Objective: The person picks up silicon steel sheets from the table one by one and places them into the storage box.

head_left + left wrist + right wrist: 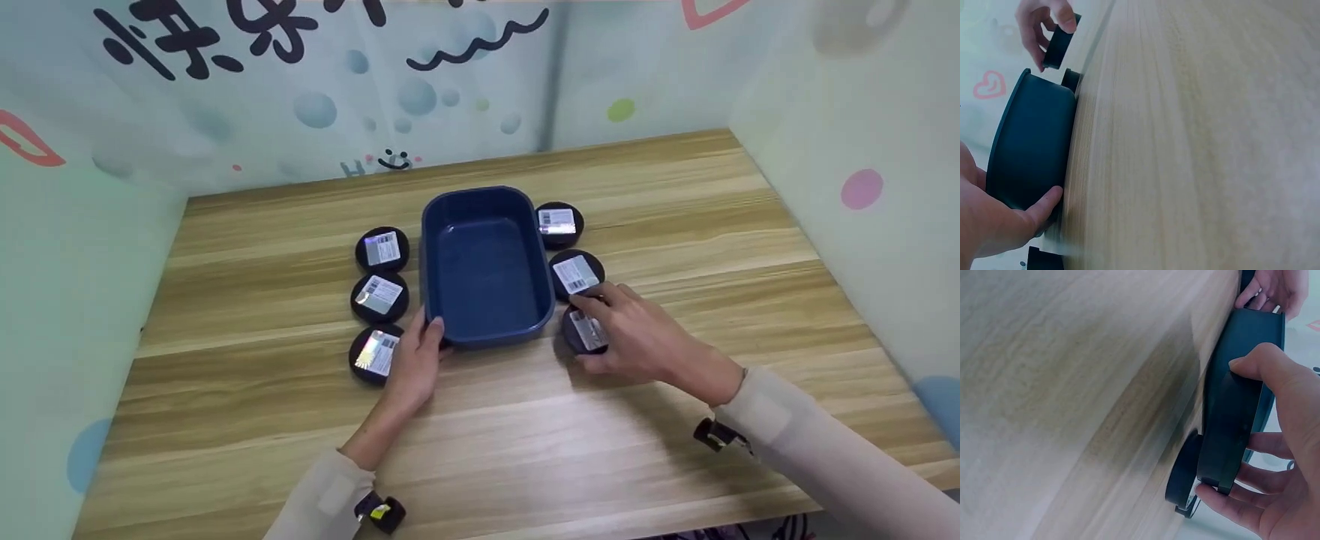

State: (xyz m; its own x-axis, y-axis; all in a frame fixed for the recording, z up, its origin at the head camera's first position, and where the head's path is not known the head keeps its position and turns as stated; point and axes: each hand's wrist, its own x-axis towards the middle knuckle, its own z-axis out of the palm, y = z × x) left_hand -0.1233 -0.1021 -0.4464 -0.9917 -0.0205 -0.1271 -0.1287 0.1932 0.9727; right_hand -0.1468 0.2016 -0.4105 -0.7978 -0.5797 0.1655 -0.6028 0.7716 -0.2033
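Observation:
A dark blue rectangular bin point(487, 277) stands upright on the table. My left hand point(416, 360) grips its near left corner, and in the left wrist view the thumb point(1044, 208) lies against the bin's side. My right hand point(637, 330) holds a flat black round case point(587, 331) with a white label, thumb on one edge and fingers on the other. In the right wrist view this case point(1230, 430) is raised off the table, beside the bin. Another black case point(1184, 467) sits just beyond it.
Two labelled black cases, one farther back point(559, 223) and one nearer point(576, 271), lie along the bin's right side. On its left are three more in a column: far point(382, 248), middle point(379, 296) and near point(375, 354). Printed curtains point(450, 97) border the wooden table point(487, 450).

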